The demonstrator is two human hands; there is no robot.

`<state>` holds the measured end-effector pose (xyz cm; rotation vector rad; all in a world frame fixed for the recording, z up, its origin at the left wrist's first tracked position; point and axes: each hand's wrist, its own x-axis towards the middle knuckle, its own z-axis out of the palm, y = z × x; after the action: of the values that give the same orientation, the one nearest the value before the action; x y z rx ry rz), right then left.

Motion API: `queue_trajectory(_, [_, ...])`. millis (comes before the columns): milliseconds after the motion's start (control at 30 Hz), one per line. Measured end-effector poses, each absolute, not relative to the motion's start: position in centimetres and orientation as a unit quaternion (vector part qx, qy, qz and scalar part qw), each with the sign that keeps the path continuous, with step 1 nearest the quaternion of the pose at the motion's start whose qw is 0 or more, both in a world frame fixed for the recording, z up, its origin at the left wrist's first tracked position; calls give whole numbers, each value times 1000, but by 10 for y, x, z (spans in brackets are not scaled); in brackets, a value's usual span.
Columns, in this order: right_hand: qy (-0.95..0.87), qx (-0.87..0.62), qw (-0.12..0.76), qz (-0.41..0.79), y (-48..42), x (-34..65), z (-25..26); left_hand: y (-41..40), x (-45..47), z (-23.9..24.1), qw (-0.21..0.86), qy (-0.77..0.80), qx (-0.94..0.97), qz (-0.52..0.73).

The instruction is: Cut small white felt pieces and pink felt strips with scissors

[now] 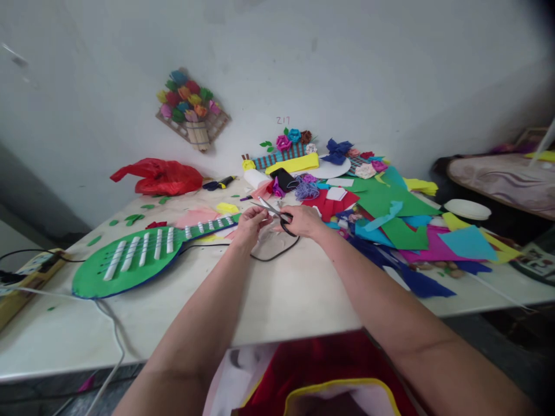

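In the middle of the table my right hand [303, 221] grips a pair of scissors [274, 210] by its black handles. The blades point left, toward my left hand [252, 224]. The fingertips of that hand are pinched together close to the blades; what they hold is too small to make out. A little white piece [262, 200] shows just beyond the blades. To the left lies a green lute-shaped paper craft [147, 283] with white rolled strips across its body and neck. The neck's tip reaches close to my left hand.
Coloured paper sheets [390, 202] pile up on the right. A phone [284, 180] and a yellow roll [295, 165] lie at the back, with paper flowers behind. A red plastic bag [167, 176] sits back left. A power strip [32, 277] and cables run along the left.
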<state>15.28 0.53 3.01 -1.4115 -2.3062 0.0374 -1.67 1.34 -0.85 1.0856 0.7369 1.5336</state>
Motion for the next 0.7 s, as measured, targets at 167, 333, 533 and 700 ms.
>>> queue_trajectory(167, [-832, -511, 215, 2, 6, 154, 30, 12, -16, -7, 523, 324, 454, 644])
queue_trajectory(333, [-833, -514, 206, 0, 7, 154, 29, 12, -15, -7, 525, 335, 441, 646])
queue_trajectory(533, [-834, -516, 194, -7, 6, 153, 30, 16, -17, -10, 534, 347, 422, 645])
queue_trajectory(700, [-835, -521, 178, -13, 5, 153, 31, 16, -17, -11, 536, 333, 430, 646])
